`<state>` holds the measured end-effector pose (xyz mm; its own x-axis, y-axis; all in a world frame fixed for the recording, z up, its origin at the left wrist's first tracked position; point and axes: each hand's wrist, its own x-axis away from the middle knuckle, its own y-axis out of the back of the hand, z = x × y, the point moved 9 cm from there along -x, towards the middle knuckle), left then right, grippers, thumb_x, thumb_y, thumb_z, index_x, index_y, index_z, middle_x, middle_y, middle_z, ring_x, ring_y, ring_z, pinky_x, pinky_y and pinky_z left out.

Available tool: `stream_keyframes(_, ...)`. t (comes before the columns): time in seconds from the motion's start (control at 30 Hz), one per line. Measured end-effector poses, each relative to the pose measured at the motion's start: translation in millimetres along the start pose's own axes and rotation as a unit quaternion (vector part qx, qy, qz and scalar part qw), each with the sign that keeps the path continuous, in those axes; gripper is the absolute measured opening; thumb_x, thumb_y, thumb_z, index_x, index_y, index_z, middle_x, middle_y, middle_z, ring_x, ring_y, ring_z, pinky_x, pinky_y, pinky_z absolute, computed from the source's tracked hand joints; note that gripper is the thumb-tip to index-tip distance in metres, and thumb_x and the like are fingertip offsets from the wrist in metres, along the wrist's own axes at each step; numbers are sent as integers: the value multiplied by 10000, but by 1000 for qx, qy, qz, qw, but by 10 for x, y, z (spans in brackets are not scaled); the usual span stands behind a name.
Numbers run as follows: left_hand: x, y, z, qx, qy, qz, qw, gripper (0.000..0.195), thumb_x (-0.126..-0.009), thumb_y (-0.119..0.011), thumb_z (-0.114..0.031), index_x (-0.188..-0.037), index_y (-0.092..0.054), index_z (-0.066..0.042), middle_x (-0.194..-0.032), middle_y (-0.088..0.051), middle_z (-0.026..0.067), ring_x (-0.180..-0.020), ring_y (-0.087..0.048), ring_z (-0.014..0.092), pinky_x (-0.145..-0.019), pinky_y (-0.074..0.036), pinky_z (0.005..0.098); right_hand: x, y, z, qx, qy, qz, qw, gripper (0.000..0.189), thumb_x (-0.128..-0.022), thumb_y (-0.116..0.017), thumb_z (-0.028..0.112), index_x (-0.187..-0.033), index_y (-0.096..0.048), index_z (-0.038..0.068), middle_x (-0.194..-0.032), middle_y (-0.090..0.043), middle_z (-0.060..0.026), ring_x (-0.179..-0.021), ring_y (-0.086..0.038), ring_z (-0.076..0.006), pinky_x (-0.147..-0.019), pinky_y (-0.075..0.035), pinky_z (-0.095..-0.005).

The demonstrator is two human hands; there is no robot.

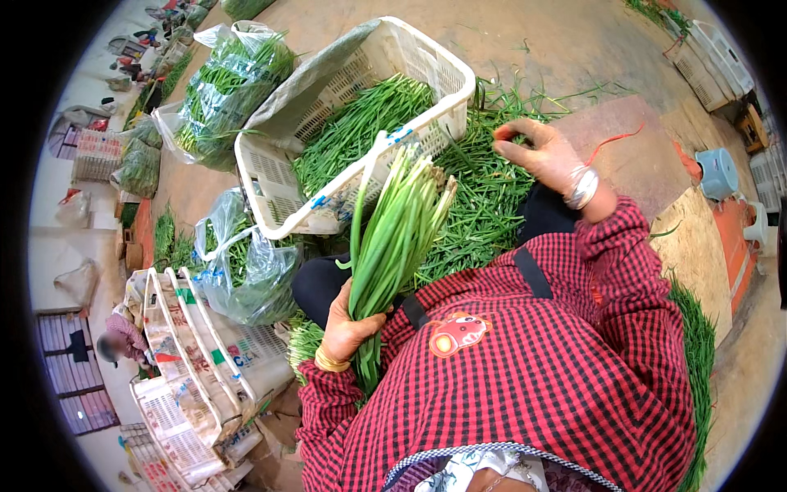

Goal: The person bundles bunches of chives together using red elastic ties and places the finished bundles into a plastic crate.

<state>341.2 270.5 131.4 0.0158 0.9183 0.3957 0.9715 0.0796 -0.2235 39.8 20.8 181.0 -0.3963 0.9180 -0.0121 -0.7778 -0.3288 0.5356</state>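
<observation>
My left hand (347,326) is closed around a bunch of garlic chives (390,234). The pale stem ends point up and away from me, and the leaves hang below the fist. My right hand (535,147) is raised over a heap of loose green leaves (486,209), with thumb and forefinger curved and a little apart. Something orange-red covers a fingertip there. A red tie (612,144) trails near that wrist. In front of me a white plastic crate (353,187), partly lined with grey sheet, holds more chives (366,123).
Clear plastic bags of greens (233,92) (246,264) stand left of the crate. Stacked white crates (197,357) rise at left, with a person (126,338) beyond. Cut chives (695,326) lie at my right side. A blue stool (716,172) stands farther right.
</observation>
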Motion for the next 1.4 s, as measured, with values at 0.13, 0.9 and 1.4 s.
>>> stream_keyframes(0.13, -2, -66, 22, -52, -24, -9, 998, 726, -748, -653, 112, -1434, -458, -28, -1242, -632, 62, -1085, -612, 155, -950, -484, 307, -106, -348, 616, -64, 169, 13, 983, 287, -886, -724, 274, -1004, -707, 13, -1188, -616, -92, -1076, -598, -201, -940, -475, -327)
stream_keyframes(0.9, -53, -169, -36, -246, -82, -34, 965, 736, -733, -637, 88, -1439, -455, -12, -1265, -631, 88, -1140, -596, 158, -996, -458, 304, -90, -447, 586, -22, 61, -13, 998, 203, -881, -632, 199, -1044, -710, 109, -814, -691, -107, -760, -684, -196, -751, -531, -329)
stream_keyframes(1.4, -29, -151, -106, -196, -85, -57, 975, 727, -747, -627, 79, -1447, -456, -15, -1275, -636, 84, -1156, -595, 145, -1006, -456, 296, -72, -514, 716, 36, 180, -44, 982, 235, -823, -749, 122, -1051, -708, 85, -943, -700, -97, -913, -684, -234, -837, -534, -323)
